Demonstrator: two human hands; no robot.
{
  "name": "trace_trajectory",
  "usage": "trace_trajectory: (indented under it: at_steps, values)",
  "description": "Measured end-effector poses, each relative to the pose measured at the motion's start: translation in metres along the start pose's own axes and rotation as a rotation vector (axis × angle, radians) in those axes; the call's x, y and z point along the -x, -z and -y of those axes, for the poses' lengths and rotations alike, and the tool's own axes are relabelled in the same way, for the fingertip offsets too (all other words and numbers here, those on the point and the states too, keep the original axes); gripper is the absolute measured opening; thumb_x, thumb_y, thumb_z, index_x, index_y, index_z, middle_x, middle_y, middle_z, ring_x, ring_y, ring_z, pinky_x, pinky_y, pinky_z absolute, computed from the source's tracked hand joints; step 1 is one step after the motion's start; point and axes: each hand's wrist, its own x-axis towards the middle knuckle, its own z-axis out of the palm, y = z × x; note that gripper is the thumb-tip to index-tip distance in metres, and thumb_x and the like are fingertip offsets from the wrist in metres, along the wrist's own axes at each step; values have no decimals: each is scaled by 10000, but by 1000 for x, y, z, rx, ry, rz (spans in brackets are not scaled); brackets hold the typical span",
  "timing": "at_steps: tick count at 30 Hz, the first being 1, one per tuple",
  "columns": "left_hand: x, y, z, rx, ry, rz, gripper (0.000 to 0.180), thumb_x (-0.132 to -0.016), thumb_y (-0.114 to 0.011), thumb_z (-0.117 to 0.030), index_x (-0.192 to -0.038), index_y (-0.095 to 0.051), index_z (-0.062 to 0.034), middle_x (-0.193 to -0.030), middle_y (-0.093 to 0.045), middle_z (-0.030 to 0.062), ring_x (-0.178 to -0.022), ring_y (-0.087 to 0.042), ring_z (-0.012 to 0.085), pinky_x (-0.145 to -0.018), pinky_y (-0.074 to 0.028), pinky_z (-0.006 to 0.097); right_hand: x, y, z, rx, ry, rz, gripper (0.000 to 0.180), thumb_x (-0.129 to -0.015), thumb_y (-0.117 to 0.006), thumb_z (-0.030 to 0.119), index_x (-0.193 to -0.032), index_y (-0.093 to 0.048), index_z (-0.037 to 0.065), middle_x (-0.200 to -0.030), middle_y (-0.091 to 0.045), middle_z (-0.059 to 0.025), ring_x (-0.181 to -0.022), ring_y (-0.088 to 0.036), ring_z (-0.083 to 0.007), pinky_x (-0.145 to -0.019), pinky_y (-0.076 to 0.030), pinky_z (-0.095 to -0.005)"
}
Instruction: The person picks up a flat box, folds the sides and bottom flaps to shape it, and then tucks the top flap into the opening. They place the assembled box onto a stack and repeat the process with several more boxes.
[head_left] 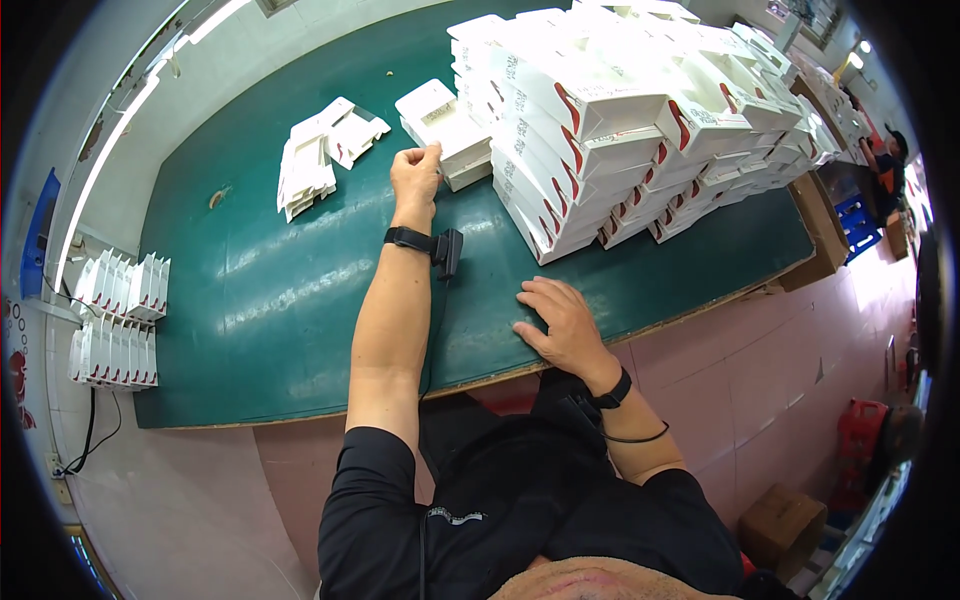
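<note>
Hands (415, 180): two. Wristbands (613, 391): two. Green table (300, 290): one. Large stack of white boxes (575, 170): one; individual boxes overlap, not countable. Far-left rows of white cartons (115, 352): two. Co-worker (886, 172): one.

The tabletop (290, 290) carries a big stack of boxes (585, 150) from its far edge toward its right end. Just left of that stand a few boxes (470, 160); farther left lies a loose pile of cartons (307, 165). Of the hands, the left (415, 180) is at the few boxes' near side, the right (565, 325) by the near edge, before the big stack. Box rows (115, 350) stand along the left edge.
</note>
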Motion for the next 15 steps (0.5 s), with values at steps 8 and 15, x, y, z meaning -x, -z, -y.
trace_trajectory:
  at_steps: [8,15]
  values:
    - [5,0,-4,-106,-36,96,357,-938,-825,-339,-1067,-658,-52,-980,-687,35,-857,-624,126,-715,-527,295,-1,0,2,11,26,-2,405,-836,-833,196,-1188,-728,25,-1334,-698,-152,-1310,-607,-357,-1106,-462,-470]
    - [-20,58,-2,-228,-205,-11,392,-897,-834,-318,-1095,-708,-3,-1005,-738,101,-917,-686,210,-839,-556,347,-3,0,7,29,39,1,395,-835,-830,184,-1177,-728,14,-1328,-702,-159,-1297,-614,-368,-1095,-477,-473]
